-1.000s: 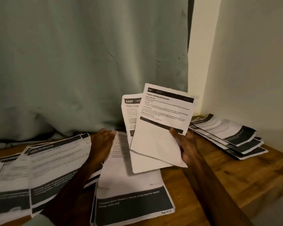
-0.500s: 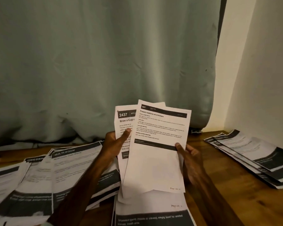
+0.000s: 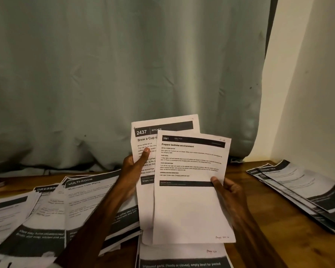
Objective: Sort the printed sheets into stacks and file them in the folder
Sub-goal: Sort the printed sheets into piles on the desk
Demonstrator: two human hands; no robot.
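Left hand (image 3: 132, 171) pinches kitchen sheet (image 3: 143, 140) behind bedtime sheet (image 3: 191, 206). Right hand (image 3: 230, 192) pinches bedtime sheet's right edge. Paper likely light, floppy; best gripped at edges.

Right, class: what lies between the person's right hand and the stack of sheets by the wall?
Only bare wooden table lies between the right hand and the stack by the wall; the head view shows it.
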